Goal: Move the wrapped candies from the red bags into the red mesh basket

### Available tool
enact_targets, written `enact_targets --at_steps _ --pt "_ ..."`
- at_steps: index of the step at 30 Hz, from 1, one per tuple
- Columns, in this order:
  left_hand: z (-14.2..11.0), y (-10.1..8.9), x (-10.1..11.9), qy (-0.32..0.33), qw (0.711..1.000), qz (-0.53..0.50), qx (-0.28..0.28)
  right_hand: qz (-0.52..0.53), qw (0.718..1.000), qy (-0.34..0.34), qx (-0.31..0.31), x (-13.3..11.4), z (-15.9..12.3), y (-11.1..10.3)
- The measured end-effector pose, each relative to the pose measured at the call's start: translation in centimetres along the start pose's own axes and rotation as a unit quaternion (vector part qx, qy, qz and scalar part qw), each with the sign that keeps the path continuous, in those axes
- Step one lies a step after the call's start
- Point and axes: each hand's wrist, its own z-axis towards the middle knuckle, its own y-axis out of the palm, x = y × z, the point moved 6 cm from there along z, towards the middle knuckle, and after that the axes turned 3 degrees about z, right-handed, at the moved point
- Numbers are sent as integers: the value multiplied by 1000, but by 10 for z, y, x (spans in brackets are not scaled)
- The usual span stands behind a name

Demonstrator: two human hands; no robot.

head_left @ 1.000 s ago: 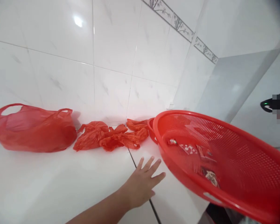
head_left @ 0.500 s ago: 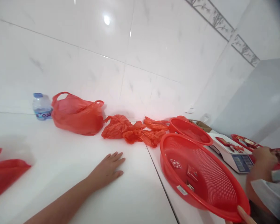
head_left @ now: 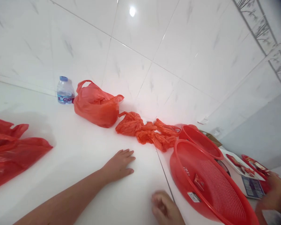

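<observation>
My left hand (head_left: 119, 164) lies flat on the white tabletop (head_left: 121, 200), palm down and fingers spread, holding nothing. At the lower middle, my right hand (head_left: 165, 207) is curled into a loose fist beside the table seam. It is slightly blurred, and I see nothing in it. Just right of it stands a large red plastic basket (head_left: 189, 195) with perforated sides and a white label. Inside are a small red packet (head_left: 199, 182) and a pink-and-white packet (head_left: 186, 171).
Crumpled red plastic bags (head_left: 131, 123) and a full red bag (head_left: 97, 107) line the wall, beside a water bottle (head_left: 65, 92). Another red bag (head_left: 18, 153) lies left. A second red basket (head_left: 201, 142), a scale (head_left: 251, 186) and a co-worker's arm (head_left: 275, 193) are at right.
My right hand has let go of the large basket's rim and moved left over the tabletop, fingers curled. My left hand stays flat. The view has shifted and tilted.
</observation>
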Motion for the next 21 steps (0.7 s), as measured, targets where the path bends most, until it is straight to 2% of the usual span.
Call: enact_targets --at_steps 2,4,6,7,9,12,14,18,21 --pt "-1 1 -1 0 1000 -6 1 -46 997 -66 17 -23 49 4" --pt "-1 0 -1 -1 1000 -10 -1 -122 979 -118 111 -41 101 -8" --pt "-1 -2 -1 1 1000 -10 1 -178 949 -116 233 -44 146 -25" --pt "-1 -3 -1 1 1000 -7 6 -192 936 -110 276 -41 164 -31" --pt "-1 -6 -1 1 1000 1 9 -181 933 -74 301 -24 191 -37" --pt "1 -8 -2 -6 1000 11 3 -129 936 0 329 8 208 -44" --pt "2 -9 -3 -9 1000 6 3 -110 934 14 341 19 208 -46" --pt "3 -9 -4 -24 1000 -2 -4 -96 937 19 337 15 202 -47" --pt "4 -11 6 14 1000 24 11 -81 942 27 325 6 198 -39"
